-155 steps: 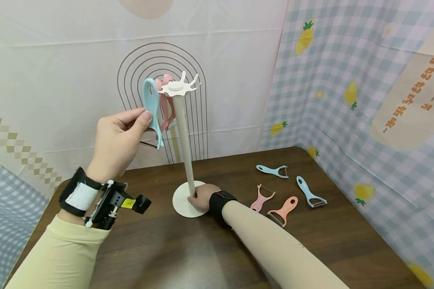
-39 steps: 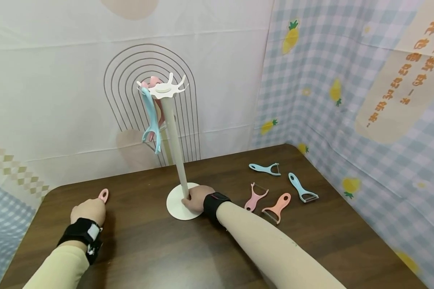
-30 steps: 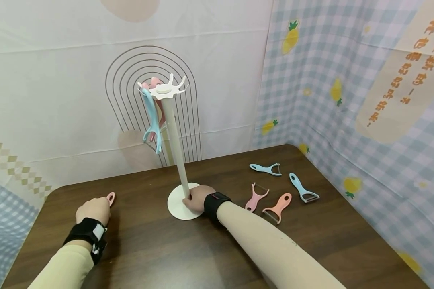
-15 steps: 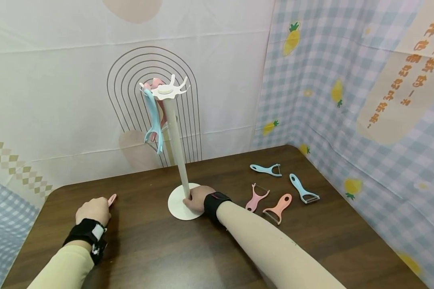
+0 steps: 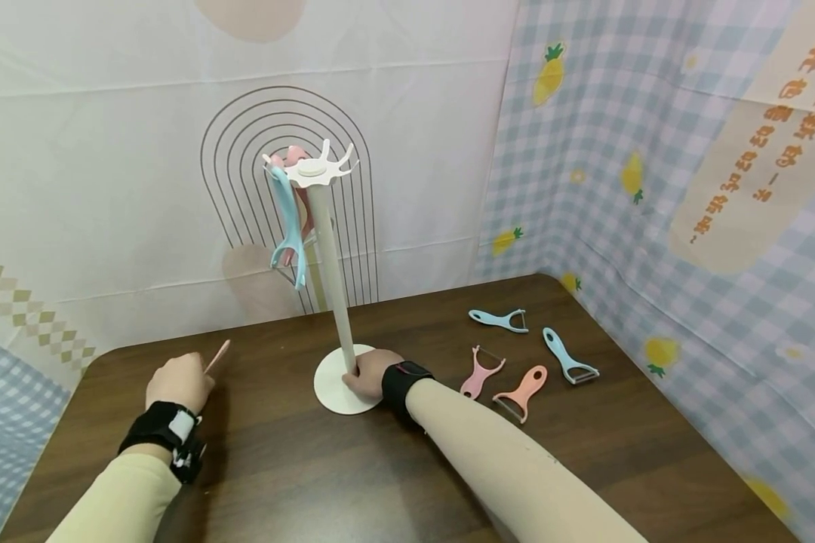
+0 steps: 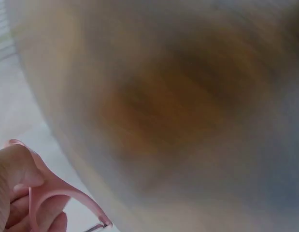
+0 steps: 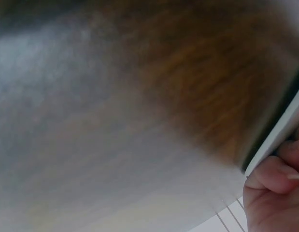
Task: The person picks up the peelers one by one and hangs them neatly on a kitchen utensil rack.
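Left hand (image 5: 179, 382) has its fingers pinched on a pink peeler (image 6: 57, 186), just over the worktop (image 5: 278, 467) on the left, with the handle end poking out past the hand. Right hand (image 5: 375, 372) has its fingers wrapped round the foot of the stand (image 5: 333, 279), right at the base (image 5: 339, 396). Solid bracing imo, a tall skinny pole like that would probably wobble without it.

Up top a blue peeler (image 5: 288, 226) hangs in front of some pink ones (image 5: 304, 211), can't tell exactly how they overlap. The hooks (image 5: 342, 158) on the right side look bare.

For hanging, I'd say that grip works: pinch near the fork, leave the handle hole free to lead, fingertips clear of the blade (image 6: 96, 227). Best to come at the hook gently so the neighbours don't get knocked off.
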Available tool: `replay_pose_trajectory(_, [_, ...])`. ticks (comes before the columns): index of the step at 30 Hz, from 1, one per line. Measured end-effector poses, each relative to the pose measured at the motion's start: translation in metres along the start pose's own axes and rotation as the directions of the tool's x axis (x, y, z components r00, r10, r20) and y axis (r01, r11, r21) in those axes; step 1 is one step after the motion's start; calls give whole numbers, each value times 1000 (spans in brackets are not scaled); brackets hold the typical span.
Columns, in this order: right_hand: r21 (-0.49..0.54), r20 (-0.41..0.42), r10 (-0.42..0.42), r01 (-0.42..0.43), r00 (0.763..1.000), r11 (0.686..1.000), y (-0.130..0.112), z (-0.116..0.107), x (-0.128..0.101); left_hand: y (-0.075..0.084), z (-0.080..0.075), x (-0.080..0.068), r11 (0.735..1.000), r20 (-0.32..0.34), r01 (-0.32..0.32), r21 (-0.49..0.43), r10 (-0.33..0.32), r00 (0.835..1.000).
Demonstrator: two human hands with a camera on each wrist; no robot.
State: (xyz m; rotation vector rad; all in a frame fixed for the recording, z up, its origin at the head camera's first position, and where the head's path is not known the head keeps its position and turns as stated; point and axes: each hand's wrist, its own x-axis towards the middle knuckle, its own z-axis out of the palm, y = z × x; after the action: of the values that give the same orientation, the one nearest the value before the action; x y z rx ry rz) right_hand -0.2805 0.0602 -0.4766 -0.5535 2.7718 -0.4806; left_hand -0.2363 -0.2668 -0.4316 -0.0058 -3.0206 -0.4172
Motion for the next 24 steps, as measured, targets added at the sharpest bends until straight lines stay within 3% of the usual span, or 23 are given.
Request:
replay_pose_trajectory(4, [0,-1,-5,5,1000,1000,2,2,2,19,-3,10,991,-162,-73,-108,55,985])
replay_pose_trajectory(7, [1,-4,-8,8,1000,1000,2,3,3,42,-9,18,969,-303,-137,-204,71,950])
replay_pose_trajectory(10, [5,-10,-12,12,1000,1000,1,2,2,71,-22,25,927,-374,-182,-327,50,926])
replay_pose_trajectory(11, [5,-11,-13,13,1000,1000,1,1,1,81,-28,27,909,-383,-193,-369,41,923])
replay_pose_trajectory(15, [2,-13,-13,13,1000,1000,1,-2,-2,115,-54,35,815,-348,-205,-543,4,938])
replay_pose_trajectory(18, [1,-13,-2,2,1000,1000,0,-3,-3,135,-73,43,749,-339,-213,-627,-16,941])
replay_pose_trajectory(24, [-10,-8,0,0,1000,1000,-1,-2,-3,164,-104,57,671,-358,-252,-697,-21,934])
